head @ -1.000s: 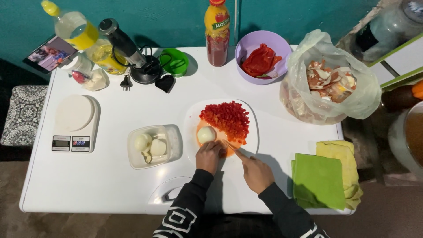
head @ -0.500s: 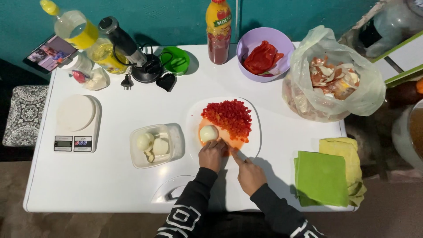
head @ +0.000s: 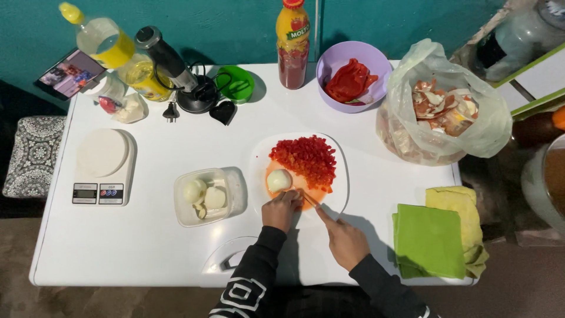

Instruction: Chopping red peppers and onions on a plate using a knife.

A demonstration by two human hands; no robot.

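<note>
A white cutting board (head: 341, 188) lies on the white table with a heap of diced red pepper (head: 307, 158) and a peeled onion half (head: 278, 180) on it. My left hand (head: 281, 209) rests at the board's near edge, fingers closed on a small piece next to the onion half. My right hand (head: 346, 240) grips a knife (head: 312, 200) whose blade points up-left toward my left fingers.
A clear tub (head: 205, 196) with peeled onions stands left of the board, a kitchen scale (head: 101, 166) further left. At the back stand a hand blender (head: 170, 65), bottles, a purple bowl (head: 352, 75) of pepper pieces and a bag (head: 441, 112) of peelings. Green and yellow cloths (head: 432, 238) lie at right.
Both hands have stayed at the board's near edge. The knife blade has shifted slightly toward my left fingers.
</note>
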